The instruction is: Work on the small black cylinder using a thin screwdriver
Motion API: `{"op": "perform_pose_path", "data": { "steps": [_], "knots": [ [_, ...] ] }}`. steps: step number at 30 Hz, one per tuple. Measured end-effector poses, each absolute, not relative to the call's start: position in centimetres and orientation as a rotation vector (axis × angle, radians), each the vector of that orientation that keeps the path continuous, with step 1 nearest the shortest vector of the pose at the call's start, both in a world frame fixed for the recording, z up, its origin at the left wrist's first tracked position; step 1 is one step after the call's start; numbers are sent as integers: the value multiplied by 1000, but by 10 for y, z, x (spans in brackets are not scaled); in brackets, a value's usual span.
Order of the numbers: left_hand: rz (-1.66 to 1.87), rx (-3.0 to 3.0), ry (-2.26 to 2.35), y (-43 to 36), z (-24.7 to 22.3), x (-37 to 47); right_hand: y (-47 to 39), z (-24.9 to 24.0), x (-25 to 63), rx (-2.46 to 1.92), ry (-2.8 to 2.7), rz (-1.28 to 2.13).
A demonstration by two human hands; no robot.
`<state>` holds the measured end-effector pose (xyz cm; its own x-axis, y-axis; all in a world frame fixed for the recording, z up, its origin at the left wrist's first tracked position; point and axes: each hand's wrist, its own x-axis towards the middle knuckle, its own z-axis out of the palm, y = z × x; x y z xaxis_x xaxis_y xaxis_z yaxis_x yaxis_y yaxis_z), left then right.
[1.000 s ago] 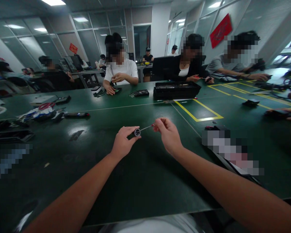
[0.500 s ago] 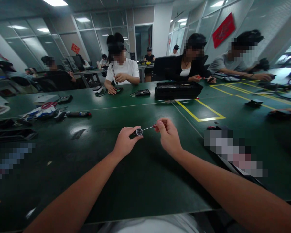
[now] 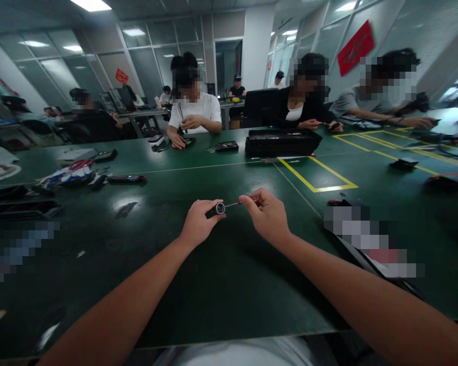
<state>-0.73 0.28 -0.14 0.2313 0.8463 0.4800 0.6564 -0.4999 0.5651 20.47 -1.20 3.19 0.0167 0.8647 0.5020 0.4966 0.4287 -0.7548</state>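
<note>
Between thumb and fingers, my left hand [image 3: 199, 222] grips a short black cylinder [image 3: 220, 208] with a pale ring around its open end, which faces right. My right hand [image 3: 269, 213] is closed on the red handle of a screwdriver [image 3: 232, 204]. The thin metal shaft points left and its tip reaches the cylinder's open end; whether it touches anything inside is too small to tell. Both hands are held above the green table [image 3: 221, 284]. Most of the cylinder's body is hidden behind my left fingers.
A long black case [image 3: 282, 143] stands across the table, near yellow tape marks [image 3: 336, 189]. At left lie gloves [image 3: 70, 175], a dark pen-like tool [image 3: 126, 179] and black trays [image 3: 21, 209]. Several people sit opposite, one in a white shirt [image 3: 208, 109]. A blurred-out packet [image 3: 370, 241] lies right.
My right hand has shifted slightly, its fingers spread differently along the screwdriver handle, and less shaft shows between the hands. The view has moved a little. My left hand keeps its grip.
</note>
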Motion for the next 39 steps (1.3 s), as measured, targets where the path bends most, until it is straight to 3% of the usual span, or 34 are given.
{"op": "perform_pose_path", "data": {
  "steps": [32,35,39],
  "knots": [
    [1112,2236,1457,2,1,-8,-9,18,203,-1086,-1603,631],
    [1123,2253,1466,1,5,-9,-5,19,201,-1032,-1475,774],
    [1188,2361,1417,2,10,-10,6,19,202,-926,-1101,1213]
  ]
}}
